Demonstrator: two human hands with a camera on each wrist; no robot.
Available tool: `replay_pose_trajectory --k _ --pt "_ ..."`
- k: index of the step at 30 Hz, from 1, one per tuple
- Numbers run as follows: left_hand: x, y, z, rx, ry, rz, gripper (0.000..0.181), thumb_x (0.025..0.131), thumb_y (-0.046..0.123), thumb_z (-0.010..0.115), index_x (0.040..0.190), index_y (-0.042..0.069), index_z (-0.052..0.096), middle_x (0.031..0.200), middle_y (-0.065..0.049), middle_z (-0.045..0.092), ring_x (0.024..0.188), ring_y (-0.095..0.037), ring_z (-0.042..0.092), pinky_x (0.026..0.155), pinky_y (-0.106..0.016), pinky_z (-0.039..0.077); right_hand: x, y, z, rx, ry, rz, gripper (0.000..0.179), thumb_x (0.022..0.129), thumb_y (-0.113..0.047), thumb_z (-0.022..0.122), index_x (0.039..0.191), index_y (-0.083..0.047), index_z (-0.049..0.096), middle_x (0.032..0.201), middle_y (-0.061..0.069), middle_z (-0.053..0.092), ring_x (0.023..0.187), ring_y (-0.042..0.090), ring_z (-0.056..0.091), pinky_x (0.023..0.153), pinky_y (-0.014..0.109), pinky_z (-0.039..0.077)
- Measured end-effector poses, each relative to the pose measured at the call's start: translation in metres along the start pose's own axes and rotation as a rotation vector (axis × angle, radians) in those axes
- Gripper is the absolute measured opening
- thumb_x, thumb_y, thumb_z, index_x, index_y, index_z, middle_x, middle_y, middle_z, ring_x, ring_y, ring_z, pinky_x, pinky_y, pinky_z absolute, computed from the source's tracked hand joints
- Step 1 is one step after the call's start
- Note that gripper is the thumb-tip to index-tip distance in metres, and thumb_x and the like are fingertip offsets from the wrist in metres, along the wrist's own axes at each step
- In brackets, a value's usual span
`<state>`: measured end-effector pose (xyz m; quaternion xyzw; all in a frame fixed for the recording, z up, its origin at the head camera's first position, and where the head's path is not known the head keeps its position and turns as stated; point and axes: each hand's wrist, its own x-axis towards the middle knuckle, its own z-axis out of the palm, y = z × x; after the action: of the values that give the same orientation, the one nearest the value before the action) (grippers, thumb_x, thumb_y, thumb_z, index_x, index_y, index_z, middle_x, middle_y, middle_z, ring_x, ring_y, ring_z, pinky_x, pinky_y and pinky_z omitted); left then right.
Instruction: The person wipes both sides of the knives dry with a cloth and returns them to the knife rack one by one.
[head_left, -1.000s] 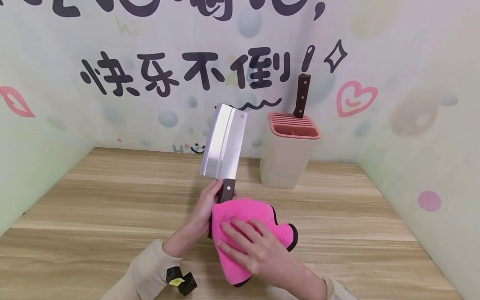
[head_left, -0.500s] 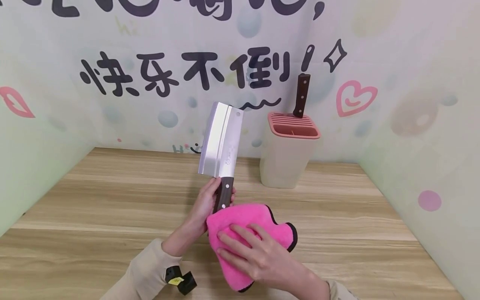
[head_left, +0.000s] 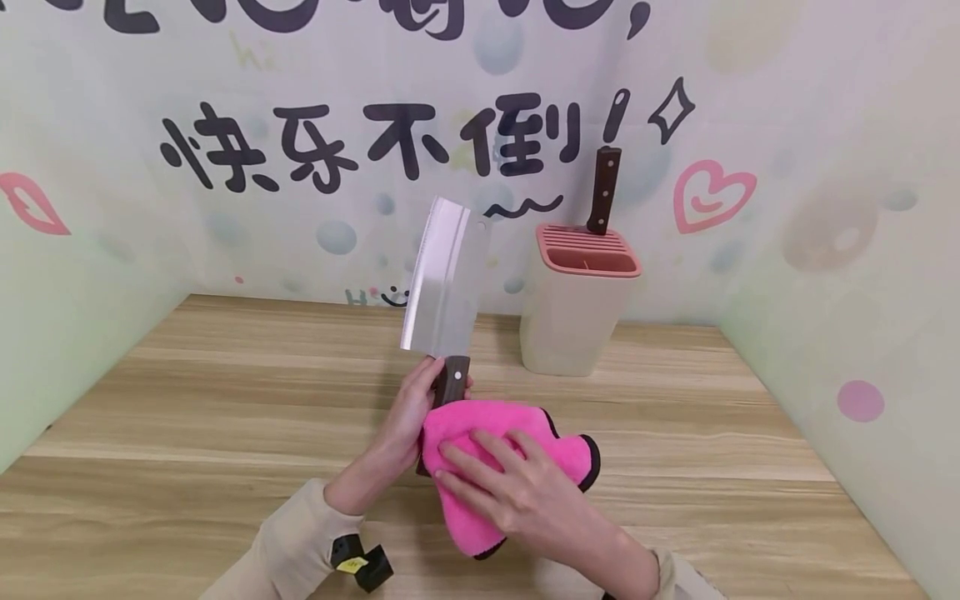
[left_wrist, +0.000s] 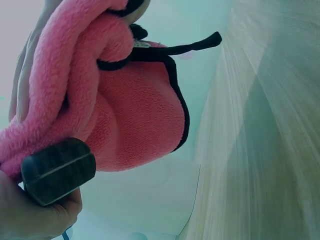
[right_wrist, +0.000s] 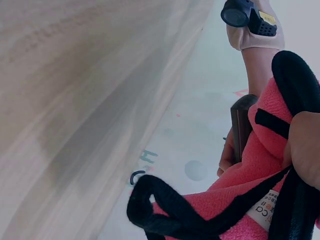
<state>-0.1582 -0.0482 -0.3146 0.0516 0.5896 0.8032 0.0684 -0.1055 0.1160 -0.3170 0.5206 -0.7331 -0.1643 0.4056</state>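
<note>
A cleaver (head_left: pixel 442 283) with a broad steel blade and dark riveted handle (head_left: pixel 452 379) is held up above the table, blade toward the wall. My left hand (head_left: pixel 401 421) grips that handle near the blade. A pink plush cloth (head_left: pixel 495 425) with black edging covers part of the lower handle. My right hand (head_left: pixel 525 492) holds the cloth, fingers spread over its top and thumb beneath. In the left wrist view the handle's butt end (left_wrist: pixel 59 171) pokes out below the folded cloth (left_wrist: pixel 135 110). A white label (right_wrist: pixel 264 210) shows on the cloth in the right wrist view.
Behind and to the right stands a cream knife block (head_left: pixel 573 321) with a pink slotted top. Another dark-handled knife (head_left: pixel 603 192) sits in a slot. The wooden table (head_left: pixel 225 400) meets a printed backdrop (head_left: pixel 300 242) at the back. A black device is strapped at the left wrist.
The cloth and right hand slid down the handle, baring more of it, then moved back up over it. The cleaver shifted left and back slightly, and its blade now reflects differently.
</note>
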Motion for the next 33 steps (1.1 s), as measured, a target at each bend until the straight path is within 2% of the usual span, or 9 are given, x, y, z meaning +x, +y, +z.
replay_pose_trajectory --k 6,9,13,16,20,24,30,33 --pt "-0.001 -0.001 0.002 -0.025 0.034 0.006 0.036 0.096 0.025 0.028 0.099 -0.004 0.05 0.076 -0.001 0.057 0.064 -0.006 0.055 0.058 -0.018 0.046 0.004 0.005 0.001 0.002 -0.011 0.035 0.045 0.093 -0.004 0.025 0.111 -0.022 0.063 0.12 0.0 0.055 0.102 0.023 0.052 0.07 0.033 0.047" --pt "0.0 -0.002 0.002 -0.018 0.063 0.005 0.034 0.096 0.025 0.03 0.087 0.001 0.053 0.07 0.001 0.055 0.061 -0.006 0.053 0.057 -0.018 0.045 0.006 0.008 0.003 0.013 -0.015 0.052 0.044 0.093 -0.005 0.026 0.111 -0.021 0.063 0.119 0.001 0.055 0.1 0.023 0.052 0.069 0.032 0.047" --pt "0.0 -0.004 0.003 0.009 0.081 0.001 0.035 0.096 0.027 0.03 0.08 0.007 0.054 0.069 0.001 0.052 0.064 -0.006 0.05 0.061 -0.02 0.043 0.009 0.012 0.006 0.028 -0.009 0.082 0.047 0.095 -0.004 0.022 0.111 -0.02 0.063 0.118 0.0 0.057 0.099 0.022 0.052 0.068 0.032 0.046" --pt "0.0 -0.005 0.003 0.019 0.075 0.008 0.04 0.097 0.03 0.028 0.083 0.005 0.055 0.074 0.0 0.054 0.068 -0.008 0.051 0.066 -0.022 0.044 0.01 0.015 0.008 0.033 0.001 0.1 0.048 0.095 -0.005 0.02 0.111 -0.02 0.063 0.117 0.0 0.057 0.099 0.022 0.052 0.068 0.032 0.046" --pt "0.0 -0.007 0.001 0.058 0.057 0.031 0.051 0.097 0.039 0.022 0.096 0.0 0.054 0.081 -0.001 0.054 0.074 -0.009 0.052 0.072 -0.023 0.043 0.012 0.019 0.012 0.038 0.015 0.115 0.047 0.095 -0.005 0.021 0.111 -0.02 0.063 0.116 0.0 0.058 0.099 0.022 0.053 0.07 0.032 0.047" --pt "-0.001 -0.009 0.0 0.098 0.053 0.047 0.061 0.095 0.047 0.018 0.104 -0.003 0.052 0.085 -0.002 0.055 0.075 -0.01 0.053 0.071 -0.023 0.044 0.014 0.023 0.015 0.048 0.03 0.136 0.044 0.095 -0.006 0.024 0.112 -0.019 0.063 0.116 0.001 0.058 0.1 0.023 0.053 0.071 0.033 0.046" --pt "-0.001 -0.011 0.001 0.163 0.069 0.077 0.054 0.098 0.04 0.021 0.108 -0.002 0.054 0.085 -0.004 0.057 0.075 -0.009 0.055 0.07 -0.023 0.045 0.014 0.028 0.018 0.05 0.04 0.175 0.046 0.096 -0.007 0.021 0.112 -0.018 0.063 0.114 0.003 0.059 0.101 0.024 0.053 0.073 0.034 0.045" --pt "-0.001 -0.012 0.001 0.196 0.066 0.09 0.051 0.098 0.035 0.021 0.109 -0.003 0.054 0.083 -0.004 0.057 0.073 -0.008 0.055 0.069 -0.023 0.045 0.013 0.03 0.018 0.06 0.022 0.201 0.039 0.093 -0.006 0.031 0.114 -0.019 0.062 0.115 0.003 0.059 0.102 0.025 0.052 0.075 0.036 0.045"
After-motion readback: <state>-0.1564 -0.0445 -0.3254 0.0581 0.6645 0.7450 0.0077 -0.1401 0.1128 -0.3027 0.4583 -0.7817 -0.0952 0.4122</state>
